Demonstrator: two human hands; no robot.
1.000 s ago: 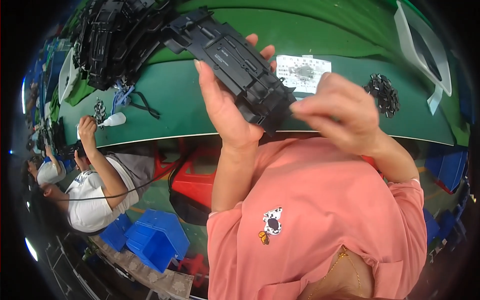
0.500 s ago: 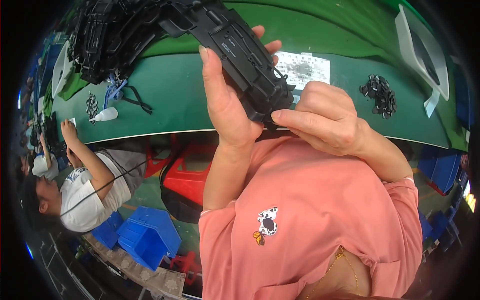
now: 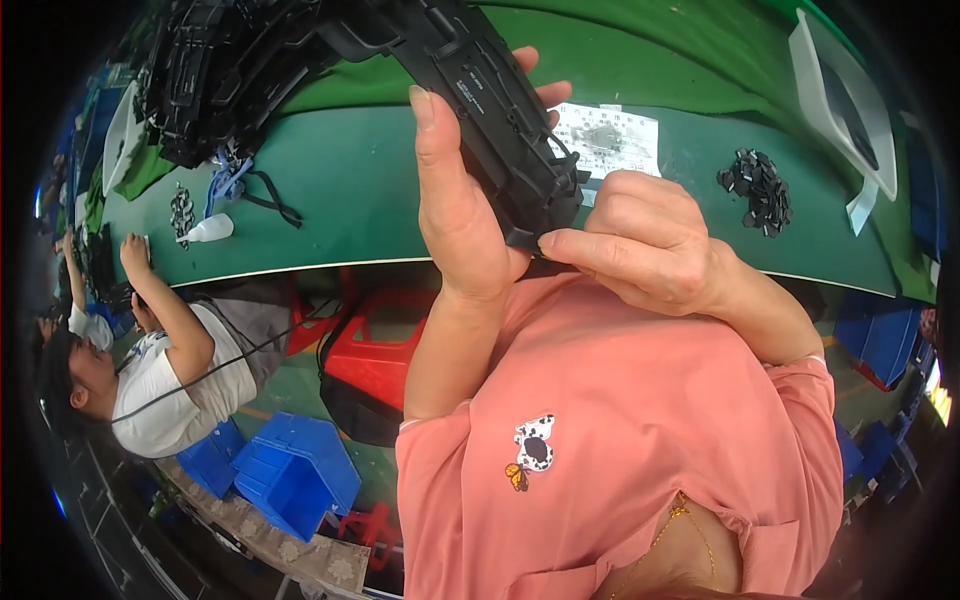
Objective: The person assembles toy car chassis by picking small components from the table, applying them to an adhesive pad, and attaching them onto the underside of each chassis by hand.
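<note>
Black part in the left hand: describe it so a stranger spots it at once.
Start at the green table and find the pink shirt at its near edge. In front of that shirt, the left hand holds a long black part, with the right hand at its near end. Unlike the similar black parts heaped to its left, this one is held up.

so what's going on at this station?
A person in a pink top holds a long black molded part in the left hand. The right hand is at the part's near end, its fingers bunched there; whether they pinch a small piece is hidden. On the green table, a pile of small black pieces lies to the right, beyond a printed sheet. More black parts sit at upper left.
</note>
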